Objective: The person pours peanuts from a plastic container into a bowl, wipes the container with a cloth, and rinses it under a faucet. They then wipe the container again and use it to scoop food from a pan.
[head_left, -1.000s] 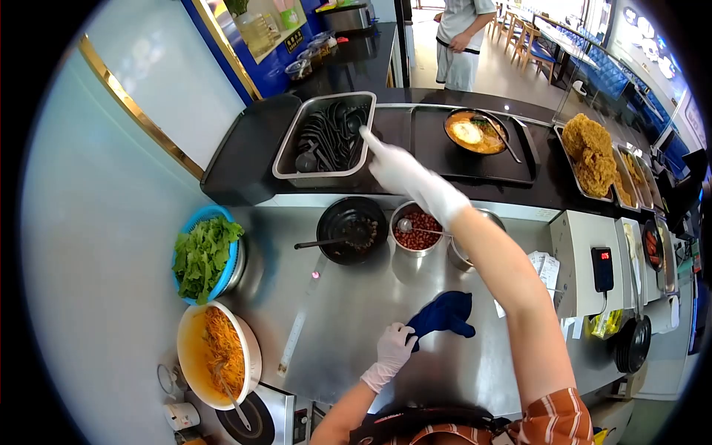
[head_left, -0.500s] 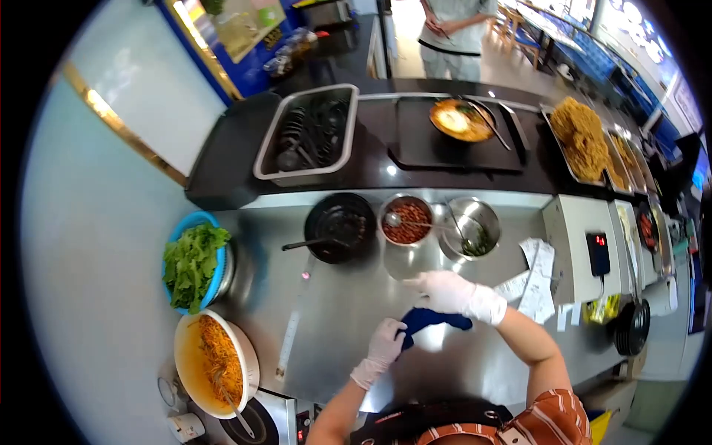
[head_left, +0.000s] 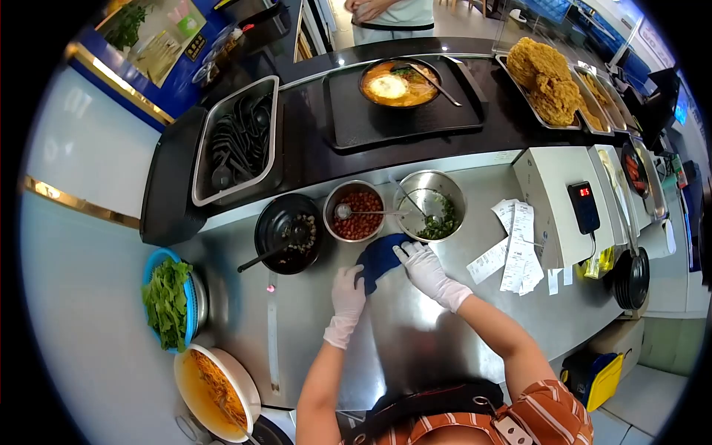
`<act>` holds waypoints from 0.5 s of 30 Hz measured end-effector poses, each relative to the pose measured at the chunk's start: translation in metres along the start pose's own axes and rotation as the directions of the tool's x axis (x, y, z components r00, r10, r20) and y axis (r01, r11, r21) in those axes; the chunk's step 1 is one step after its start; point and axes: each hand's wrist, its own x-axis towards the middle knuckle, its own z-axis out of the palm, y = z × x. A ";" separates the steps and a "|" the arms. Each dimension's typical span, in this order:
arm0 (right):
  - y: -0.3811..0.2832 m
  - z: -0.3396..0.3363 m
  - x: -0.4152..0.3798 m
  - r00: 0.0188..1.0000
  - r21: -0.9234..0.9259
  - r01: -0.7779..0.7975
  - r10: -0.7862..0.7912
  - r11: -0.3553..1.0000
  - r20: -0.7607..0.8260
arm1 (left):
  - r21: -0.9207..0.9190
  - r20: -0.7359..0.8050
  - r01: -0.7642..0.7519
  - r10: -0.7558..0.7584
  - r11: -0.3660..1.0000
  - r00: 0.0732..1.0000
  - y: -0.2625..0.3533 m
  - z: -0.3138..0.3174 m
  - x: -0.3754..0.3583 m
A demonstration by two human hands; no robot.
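Observation:
A dark blue cloth (head_left: 380, 257) lies bunched on the steel counter, just in front of two metal pots. My left hand (head_left: 347, 298), in a white glove, has its fingers closed on the cloth's left end. At the right end, my gloved right hand (head_left: 426, 271) grips the cloth's edge. Behind the cloth stand a pot of red-brown beans or nuts (head_left: 359, 216) with a ladle in it and a pot of chopped greens (head_left: 443, 216) with a spoon. To their left is a black bowl (head_left: 271, 230) with chopped bits and a dark-handled utensil.
Receipts (head_left: 512, 248) lie right of my hands beside a boxy device (head_left: 545, 182). On the raised ledge are a tray (head_left: 348, 122) with a soup bowl (head_left: 400, 83), a bin of black spoons (head_left: 241, 141) and fried food (head_left: 545, 78). Leafy greens (head_left: 167, 302) stand left. A person (head_left: 393, 13) stands beyond.
Both hands and the blue cloth have moved forward, close to the pots. My right hand, apart from the cloth before, now grips it. The camera view has shifted.

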 end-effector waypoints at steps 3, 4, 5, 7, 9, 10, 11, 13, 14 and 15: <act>0.005 0.008 -0.014 0.998 -0.049 -0.028 0.030 0.998 0.051 | 0.038 0.126 0.010 -0.014 0.999 0.992 -0.006 0.009 0.000; 0.005 0.006 -0.028 0.995 0.017 -0.048 0.047 0.999 0.087 | 0.022 0.229 0.005 -0.010 1.000 0.973 0.001 0.006 -0.007; 0.006 0.005 -0.042 0.991 0.081 -0.070 0.060 0.994 0.120 | 0.006 0.328 -0.002 -0.001 1.000 0.945 0.004 0.005 -0.013; 0.013 0.005 -0.069 0.993 0.160 -0.093 0.081 0.983 0.085 | -0.021 0.439 -0.017 0.024 1.000 0.898 0.016 0.006 -0.028; 0.024 0.003 -0.088 0.982 0.387 -0.129 0.172 0.913 -0.078 | -0.047 0.484 -0.079 0.092 0.996 0.870 0.024 0.019 -0.035; 0.029 -0.014 -0.084 0.953 0.494 -0.225 0.295 0.840 -0.067 | -0.044 0.492 -0.078 0.090 0.996 0.866 0.039 0.024 -0.032; 0.032 -0.032 -0.080 0.925 0.457 -0.298 0.371 0.838 -0.078 | -0.048 0.498 -0.107 0.117 0.993 0.859 0.053 0.032 -0.026; 0.053 -0.048 -0.070 0.890 0.404 -0.327 0.423 0.854 -0.172 | -0.058 0.513 -0.142 0.152 0.988 0.845 0.083 0.049 -0.010; 0.066 -0.053 -0.065 0.880 0.392 -0.351 0.443 0.850 -0.172 | -0.032 0.554 -0.189 0.175 0.981 0.814 0.095 0.058 -0.001; 0.079 -0.058 -0.060 0.871 0.380 -0.371 0.459 0.847 -0.174 | -0.006 0.591 -0.238 0.196 0.971 0.783 0.104 0.067 0.009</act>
